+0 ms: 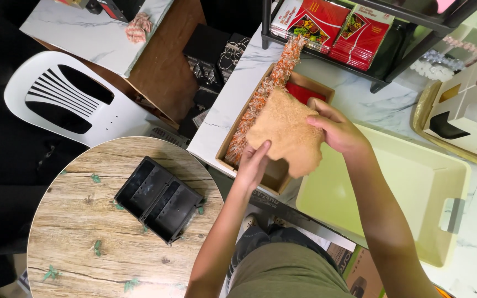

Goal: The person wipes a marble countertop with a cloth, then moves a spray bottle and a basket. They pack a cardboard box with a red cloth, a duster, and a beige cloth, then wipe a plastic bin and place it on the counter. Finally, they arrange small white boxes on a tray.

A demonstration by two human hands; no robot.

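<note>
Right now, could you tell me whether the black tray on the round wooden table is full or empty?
Empty. The black tray on the round wooden table shows only bare dark compartments, nothing inside them.

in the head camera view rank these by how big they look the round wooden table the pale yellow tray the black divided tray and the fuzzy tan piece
1. Round wooden table, partly cut off by the picture edge.
2. Pale yellow tray, close behind it; its nearness to the camera differs, so this order is unsure.
3. Fuzzy tan piece and black divided tray look alike.

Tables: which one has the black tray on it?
The round wooden table at the left holds the black tray; the white marble ones don't.
</note>
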